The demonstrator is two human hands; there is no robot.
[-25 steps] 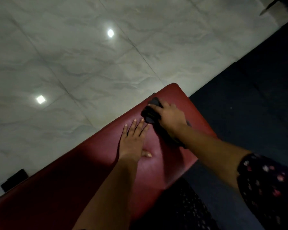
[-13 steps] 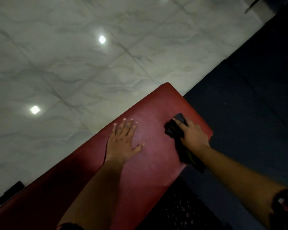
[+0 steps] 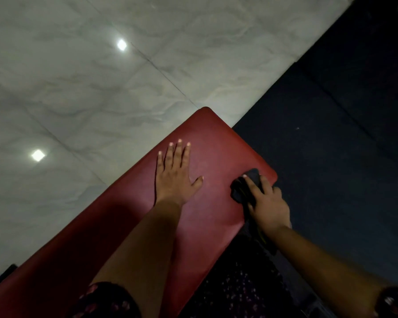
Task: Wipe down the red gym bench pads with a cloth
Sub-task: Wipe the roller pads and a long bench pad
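The dark cloth [image 3: 239,191] is bunched and clamped under the curled fingers [image 3: 254,185] of the right hand [image 3: 268,206], right at the red pad [image 3: 216,138]'s edge by the end corner, probably so the rim gets wiped too. The left hand [image 3: 174,177] is laid flat mid-pad, fingers [image 3: 177,154] straight and close together, thumb out, likely for bracing.

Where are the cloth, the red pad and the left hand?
cloth [image 3: 239,191]: head view, bunched dark fabric at its left edge.
red pad [image 3: 216,143]: head view, bare top surface near its far end.
left hand [image 3: 174,180]: head view, back of the hand, flat on the pad.
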